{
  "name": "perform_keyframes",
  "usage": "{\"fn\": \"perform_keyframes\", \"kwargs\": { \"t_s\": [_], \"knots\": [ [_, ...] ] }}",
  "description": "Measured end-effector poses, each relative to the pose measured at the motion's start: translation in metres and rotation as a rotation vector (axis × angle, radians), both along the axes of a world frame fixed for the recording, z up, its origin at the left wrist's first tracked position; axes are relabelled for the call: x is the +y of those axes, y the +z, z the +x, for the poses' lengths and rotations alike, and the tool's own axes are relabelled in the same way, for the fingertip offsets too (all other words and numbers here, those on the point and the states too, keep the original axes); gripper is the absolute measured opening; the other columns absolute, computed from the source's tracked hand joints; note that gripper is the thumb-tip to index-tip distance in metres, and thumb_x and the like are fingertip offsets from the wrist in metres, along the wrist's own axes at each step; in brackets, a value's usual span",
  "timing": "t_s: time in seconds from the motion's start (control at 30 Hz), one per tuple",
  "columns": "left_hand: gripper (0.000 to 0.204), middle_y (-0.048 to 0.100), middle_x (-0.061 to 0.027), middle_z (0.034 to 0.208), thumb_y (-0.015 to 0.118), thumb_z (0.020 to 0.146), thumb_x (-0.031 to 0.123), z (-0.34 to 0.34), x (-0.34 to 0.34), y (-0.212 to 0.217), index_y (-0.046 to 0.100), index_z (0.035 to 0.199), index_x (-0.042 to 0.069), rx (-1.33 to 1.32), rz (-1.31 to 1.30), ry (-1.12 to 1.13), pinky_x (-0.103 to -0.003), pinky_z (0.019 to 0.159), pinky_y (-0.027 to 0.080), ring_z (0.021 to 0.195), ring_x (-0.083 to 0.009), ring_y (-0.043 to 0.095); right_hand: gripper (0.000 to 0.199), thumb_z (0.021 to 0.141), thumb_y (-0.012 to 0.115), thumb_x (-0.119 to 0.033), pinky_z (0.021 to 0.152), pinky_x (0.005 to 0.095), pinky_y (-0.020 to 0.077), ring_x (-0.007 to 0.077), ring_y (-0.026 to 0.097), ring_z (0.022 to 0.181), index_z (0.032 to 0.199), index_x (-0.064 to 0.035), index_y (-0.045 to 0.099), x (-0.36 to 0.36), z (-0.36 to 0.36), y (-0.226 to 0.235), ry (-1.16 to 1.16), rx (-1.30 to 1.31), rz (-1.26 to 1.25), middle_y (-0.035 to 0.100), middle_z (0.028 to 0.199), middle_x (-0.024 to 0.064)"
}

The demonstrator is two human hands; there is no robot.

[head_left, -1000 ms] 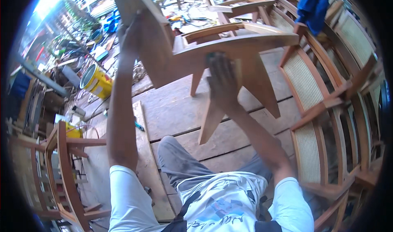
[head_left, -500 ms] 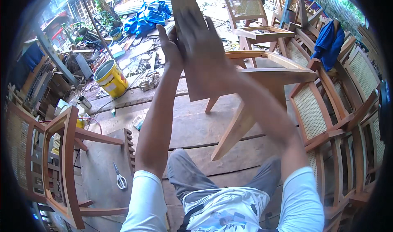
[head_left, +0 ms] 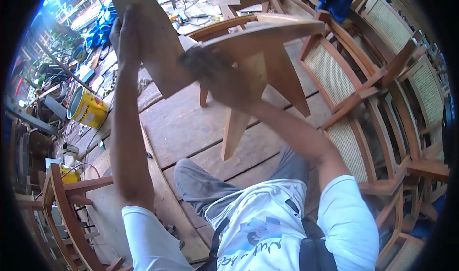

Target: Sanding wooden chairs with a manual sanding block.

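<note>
In front of me stands a bare wooden chair frame (head_left: 267, 37), with tapered legs slanting down to the floor. A broad, flat, tapered wooden board (head_left: 160, 46) rises at its left side. My left hand (head_left: 127, 39) grips the board's left edge, fingers closed against it. My right hand (head_left: 217, 75) is by the board's lower right corner, where it meets the frame's curved rail. Motion smears its fingers, and something dark shows at them that I cannot make out.
A yellow bucket (head_left: 87, 108) stands at left. Cane-panelled chairs (head_left: 330, 72) are piled on the right, with a blue cloth (head_left: 336, 1) over them. Another wooden chair frame (head_left: 71, 213) is at lower left. Scraps litter the ground beyond the plank floor (head_left: 177, 123).
My view has turned to the right. My right hand has moved off the board's face, down and right to the frame's rail. My left hand has stayed at the board's edge.
</note>
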State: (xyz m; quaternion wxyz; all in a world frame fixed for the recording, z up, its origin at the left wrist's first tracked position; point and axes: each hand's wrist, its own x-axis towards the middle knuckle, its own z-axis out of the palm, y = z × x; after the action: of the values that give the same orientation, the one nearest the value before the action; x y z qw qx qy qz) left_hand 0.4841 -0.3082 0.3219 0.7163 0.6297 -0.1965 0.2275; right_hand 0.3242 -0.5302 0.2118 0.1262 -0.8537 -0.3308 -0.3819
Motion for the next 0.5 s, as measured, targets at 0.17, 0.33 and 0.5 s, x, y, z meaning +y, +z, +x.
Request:
{"fn": "perform_keyframes", "kwargs": {
  "t_s": [0.17,0.33,0.5],
  "knots": [
    [0.071,0.072,-0.0198,0.106,0.054,0.101,0.06,0.01,-0.007,0.007,0.064,0.12,-0.008,-0.05,0.261,0.316,-0.041,0.091,0.052,0.1,-0.0282,0.069,0.055,0.097,0.055,-0.017,0.12,0.0534,0.036,0.0389,0.043,0.146,0.15,-0.0028,0.047,-0.116,0.007,-0.026,-0.57,-0.199,-0.048,0.047,0.156,0.0186],
    [0.095,0.069,-0.0349,0.114,0.032,0.099,0.076,0.016,-0.02,0.022,0.068,0.121,-0.008,0.066,0.588,0.559,-0.049,0.096,0.049,0.113,-0.0462,0.066,0.054,0.099,0.055,-0.019,0.119,0.055,0.0367,0.0358,0.039,0.15,0.151,-0.0027,0.048,-0.037,-0.084,-0.175,-0.391,0.262,0.002,0.043,0.159,0.0211],
    [0.098,0.068,-0.0362,0.117,0.027,0.099,0.078,0.049,0.004,0.023,0.067,0.122,-0.009,0.074,0.79,0.624,-0.051,0.098,0.048,0.116,-0.047,0.065,0.053,0.098,0.056,-0.02,0.115,0.0579,0.0393,0.0286,0.045,0.146,0.151,-0.012,0.05,-0.025,-0.112,-0.197,-0.233,0.259,-0.204,0.047,0.157,0.0135]
  ]
}}
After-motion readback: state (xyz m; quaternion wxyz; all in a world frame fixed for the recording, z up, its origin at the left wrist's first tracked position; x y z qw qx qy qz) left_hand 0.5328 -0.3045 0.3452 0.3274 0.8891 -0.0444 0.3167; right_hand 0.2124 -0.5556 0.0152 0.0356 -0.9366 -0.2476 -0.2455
